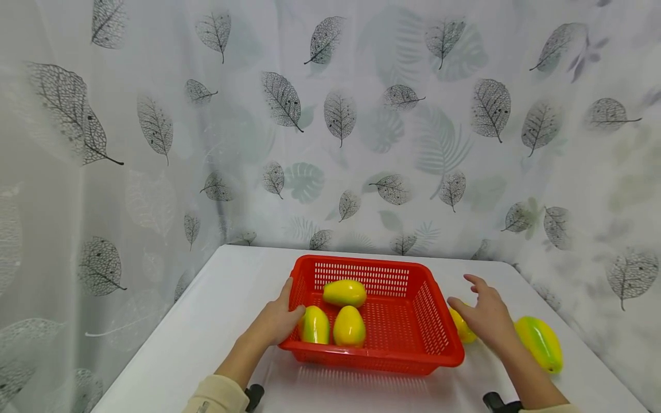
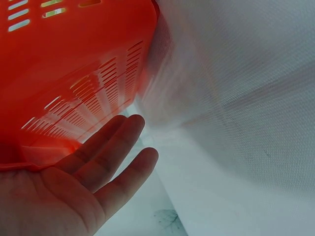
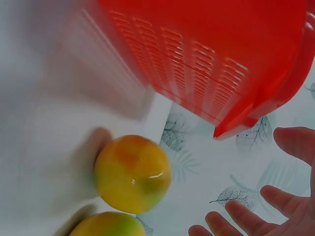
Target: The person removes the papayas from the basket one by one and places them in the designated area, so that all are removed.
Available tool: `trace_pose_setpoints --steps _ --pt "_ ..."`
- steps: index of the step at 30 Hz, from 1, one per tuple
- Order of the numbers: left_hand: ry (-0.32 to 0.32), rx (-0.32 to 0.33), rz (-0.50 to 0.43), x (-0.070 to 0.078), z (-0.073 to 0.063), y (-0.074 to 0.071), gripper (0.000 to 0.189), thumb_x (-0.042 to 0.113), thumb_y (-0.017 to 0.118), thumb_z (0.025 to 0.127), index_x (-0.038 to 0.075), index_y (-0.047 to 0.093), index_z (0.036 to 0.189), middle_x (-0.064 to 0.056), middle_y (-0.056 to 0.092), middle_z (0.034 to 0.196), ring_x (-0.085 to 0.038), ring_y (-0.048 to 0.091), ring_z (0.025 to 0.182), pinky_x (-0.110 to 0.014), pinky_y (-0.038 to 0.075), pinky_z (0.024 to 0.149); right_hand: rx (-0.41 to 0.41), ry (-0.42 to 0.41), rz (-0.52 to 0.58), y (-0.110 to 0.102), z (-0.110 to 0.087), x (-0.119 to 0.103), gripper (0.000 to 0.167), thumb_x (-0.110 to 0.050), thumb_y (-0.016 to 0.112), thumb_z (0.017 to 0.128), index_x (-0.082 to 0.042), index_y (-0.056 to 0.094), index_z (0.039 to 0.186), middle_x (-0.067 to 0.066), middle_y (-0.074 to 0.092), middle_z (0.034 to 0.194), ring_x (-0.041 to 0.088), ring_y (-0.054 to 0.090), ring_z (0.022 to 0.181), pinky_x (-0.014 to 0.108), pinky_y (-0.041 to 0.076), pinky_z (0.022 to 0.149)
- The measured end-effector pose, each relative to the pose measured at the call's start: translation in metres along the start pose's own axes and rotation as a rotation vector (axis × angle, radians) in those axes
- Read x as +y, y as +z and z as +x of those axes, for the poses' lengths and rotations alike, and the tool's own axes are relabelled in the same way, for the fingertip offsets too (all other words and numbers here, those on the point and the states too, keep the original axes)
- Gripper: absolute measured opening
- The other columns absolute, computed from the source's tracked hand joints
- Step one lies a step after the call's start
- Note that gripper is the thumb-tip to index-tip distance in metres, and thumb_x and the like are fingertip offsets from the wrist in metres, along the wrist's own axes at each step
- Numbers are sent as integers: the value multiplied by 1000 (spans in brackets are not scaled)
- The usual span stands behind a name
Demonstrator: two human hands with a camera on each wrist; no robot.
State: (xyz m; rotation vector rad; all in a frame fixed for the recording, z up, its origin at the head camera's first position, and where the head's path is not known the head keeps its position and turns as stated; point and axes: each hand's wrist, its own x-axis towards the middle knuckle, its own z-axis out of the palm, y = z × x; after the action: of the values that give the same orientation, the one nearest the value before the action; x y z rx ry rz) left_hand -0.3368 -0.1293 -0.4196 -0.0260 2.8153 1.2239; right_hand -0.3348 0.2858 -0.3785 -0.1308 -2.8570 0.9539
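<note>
A red plastic basket (image 1: 392,321) with slotted sides stands on the white table. Inside, toward its left, lie three yellow-green mangoes (image 1: 345,293). My left hand (image 1: 276,321) holds the basket's left rim, thumb over the edge; in the left wrist view its other fingers (image 2: 115,152) extend along the outside wall. To the right of the basket, my right hand (image 1: 488,315) is raised with spread fingers, apart from the rim and holding nothing. Partly hidden behind it is a mango (image 1: 461,327). Another mango (image 1: 539,344) lies farther right. The right wrist view shows both loose mangoes (image 3: 133,174) below the basket's side.
The white table (image 1: 206,321) carries the basket and the loose mangoes. A leaf-print curtain (image 1: 361,143) hangs behind the table and along both sides. Dark wrist-mounted pieces (image 1: 255,396) show near both cuffs.
</note>
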Motion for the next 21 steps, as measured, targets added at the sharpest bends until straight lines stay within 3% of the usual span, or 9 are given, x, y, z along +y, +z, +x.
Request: trace_pose_setpoints --steps 12,21 --pt "12 6 -2 0 0 0 89 34 62 95 15 13 167 -15 68 103 -19 65 57 -33 61 59 39 -49 9 6 -3 -8 84 -31 69 94 0 27 159 39 38 150 60 45 130 62 58 89" --pt "16 8 2 0 0 0 89 34 61 96 15 13 167 -15 68 102 -19 64 57 -33 61 59 20 -58 36 9 -6 -14 83 -30 69 94 -1 27 160 37 38 150 59 44 131 62 58 90"
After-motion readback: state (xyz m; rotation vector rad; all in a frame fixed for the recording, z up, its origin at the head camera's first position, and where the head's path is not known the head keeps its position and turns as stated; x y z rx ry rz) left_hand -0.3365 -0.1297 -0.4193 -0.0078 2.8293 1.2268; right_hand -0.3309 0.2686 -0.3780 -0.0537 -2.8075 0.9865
